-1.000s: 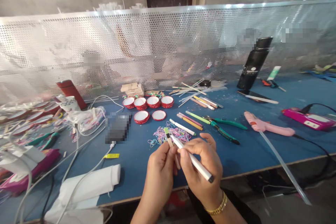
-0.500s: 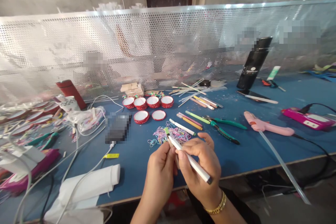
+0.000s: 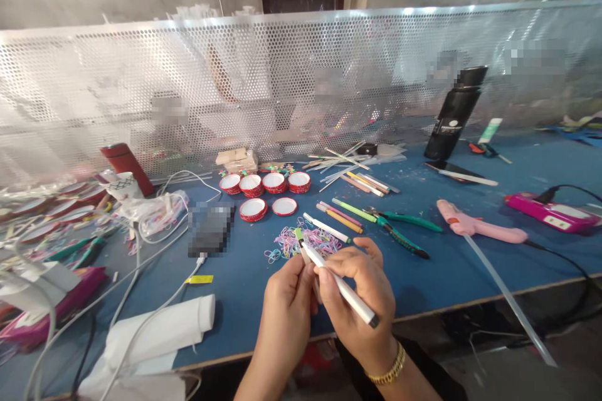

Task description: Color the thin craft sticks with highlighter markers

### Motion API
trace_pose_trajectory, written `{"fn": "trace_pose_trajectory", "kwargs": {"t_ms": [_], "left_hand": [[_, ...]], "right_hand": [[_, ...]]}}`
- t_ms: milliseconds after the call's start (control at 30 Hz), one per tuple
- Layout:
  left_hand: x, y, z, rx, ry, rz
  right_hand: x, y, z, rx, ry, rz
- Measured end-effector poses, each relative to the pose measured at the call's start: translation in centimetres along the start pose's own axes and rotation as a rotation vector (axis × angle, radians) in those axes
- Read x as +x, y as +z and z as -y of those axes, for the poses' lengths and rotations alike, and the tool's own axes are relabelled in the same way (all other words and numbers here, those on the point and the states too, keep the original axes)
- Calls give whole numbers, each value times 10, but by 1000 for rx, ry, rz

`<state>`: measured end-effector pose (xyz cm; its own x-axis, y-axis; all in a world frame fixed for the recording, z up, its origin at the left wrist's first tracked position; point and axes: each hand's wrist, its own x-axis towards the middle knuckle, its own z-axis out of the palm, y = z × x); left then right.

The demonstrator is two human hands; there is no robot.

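Between the fingertips of my left hand (image 3: 286,304) is a thin wooden stick (image 3: 299,235) with a green upper end; most of it is hidden by my fingers. My right hand (image 3: 364,285) is closed around a white marker pen (image 3: 350,298) with a dark back end, like a pen held for writing. The marker's tip meets the stick or lies very near it; I cannot tell which. Just beyond my hands lies a pile of small pastel rubber bands (image 3: 329,242). A white marker with a green end (image 3: 327,227) rests beside that pile.
Red-rimmed round discs (image 3: 253,208) stand in stacks behind the bands. Green-handled pliers (image 3: 404,238), a pink glue gun (image 3: 484,227) and a black bottle (image 3: 454,119) are to the right. At left are a phone (image 3: 211,229), white cables and a white roll (image 3: 160,329). Perforated metal (image 3: 282,88) borders the back.
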<state>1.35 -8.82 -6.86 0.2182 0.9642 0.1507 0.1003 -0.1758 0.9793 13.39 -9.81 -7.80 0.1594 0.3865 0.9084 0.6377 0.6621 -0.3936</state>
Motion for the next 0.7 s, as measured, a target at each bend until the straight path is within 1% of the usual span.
{"fn": "trace_pose_trajectory", "kwargs": {"t_ms": [167,333,500,700], "left_hand": [[0,-1,-2,1,11,-5],[-1,-1,-1,-1,12,-3],[-1,-1,0,16,27,7],[0,-1,-1,14,14,3]], "right_hand": [[-1,0,-1,-24,16,-33],[-1,-1,0,9,-5,9],[-2,0,-1,-33,26,-38],[0,-1,0,-3,-3,4]]}}
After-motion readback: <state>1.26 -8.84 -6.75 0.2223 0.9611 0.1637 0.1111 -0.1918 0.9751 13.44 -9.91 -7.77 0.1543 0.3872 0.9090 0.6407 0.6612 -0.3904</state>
